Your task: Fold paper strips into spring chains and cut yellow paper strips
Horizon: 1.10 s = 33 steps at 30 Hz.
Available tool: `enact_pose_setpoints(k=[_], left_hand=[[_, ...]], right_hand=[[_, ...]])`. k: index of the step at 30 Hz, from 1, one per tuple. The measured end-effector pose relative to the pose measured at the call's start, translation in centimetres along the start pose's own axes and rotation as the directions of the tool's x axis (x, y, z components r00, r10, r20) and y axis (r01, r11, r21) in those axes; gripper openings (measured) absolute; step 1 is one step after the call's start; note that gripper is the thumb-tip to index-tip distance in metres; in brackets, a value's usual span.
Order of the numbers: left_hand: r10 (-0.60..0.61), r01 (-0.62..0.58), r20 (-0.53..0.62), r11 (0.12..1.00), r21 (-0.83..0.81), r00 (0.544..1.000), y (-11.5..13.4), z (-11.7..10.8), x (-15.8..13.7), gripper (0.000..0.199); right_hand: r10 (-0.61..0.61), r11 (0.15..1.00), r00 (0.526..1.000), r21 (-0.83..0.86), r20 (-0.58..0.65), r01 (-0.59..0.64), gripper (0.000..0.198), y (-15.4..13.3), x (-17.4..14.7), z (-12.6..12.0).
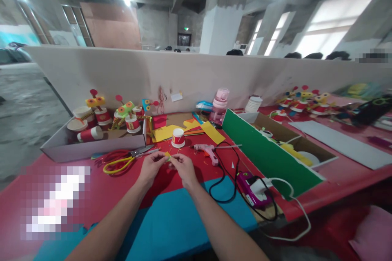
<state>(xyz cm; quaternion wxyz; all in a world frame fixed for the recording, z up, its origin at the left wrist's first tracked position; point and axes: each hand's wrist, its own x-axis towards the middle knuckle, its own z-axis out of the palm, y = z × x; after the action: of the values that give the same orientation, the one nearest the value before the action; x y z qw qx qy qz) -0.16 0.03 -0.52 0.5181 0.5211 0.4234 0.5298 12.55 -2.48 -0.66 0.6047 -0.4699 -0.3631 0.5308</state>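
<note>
On the red table (122,189), well to the left of the upright paper cup (178,138), stood a white box (94,149) holding cup figures (125,108) with coloured heads. Nearer, left of the cup and toward the person, lay yellow-handled scissors (118,165) beside a red-handled tool (107,156). The left hand (152,167) was in front of the cup and slightly left, its fingers pinching a small yellow piece (168,155), which was just in front of the cup and a little to its left. The right hand (184,168) was directly in front of the cup, its fingertips pressed together on the piece's other side. Just right of the cup lay a pink glue gun (206,151). Farther right, toward the person, was a purple power strip (252,191); well to the cup's right stood a green-sided box (266,155).
</note>
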Motion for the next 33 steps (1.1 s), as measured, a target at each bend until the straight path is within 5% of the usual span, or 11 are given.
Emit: enact_pose_setpoints(k=[12,22,29,33], left_hand=[[0.317,-0.341,0.126,0.882,0.326,0.94,0.8,-0.2,0.1,0.01],[0.423,-0.505,0.275,0.738,0.449,0.863,1.2,-0.3,-0.4,0.019],[0.5,-0.65,0.417,0.564,0.509,0.759,0.5,-1.1,0.1,0.027],[0.477,-0.615,0.388,0.615,0.494,0.788,1.0,-0.9,-0.2,0.022]], right_hand=[[0.083,0.992,0.996,0.099,-0.038,-0.079,0.011,-0.4,0.1,-0.3],[0.115,0.98,0.993,0.162,-0.013,-0.111,0.01,-0.8,0.0,-0.7],[0.121,0.966,0.991,0.225,0.055,-0.13,0.029,-1.3,-0.1,-1.0],[0.116,0.974,0.986,0.18,0.116,-0.136,0.033,-1.3,0.2,-1.4]])
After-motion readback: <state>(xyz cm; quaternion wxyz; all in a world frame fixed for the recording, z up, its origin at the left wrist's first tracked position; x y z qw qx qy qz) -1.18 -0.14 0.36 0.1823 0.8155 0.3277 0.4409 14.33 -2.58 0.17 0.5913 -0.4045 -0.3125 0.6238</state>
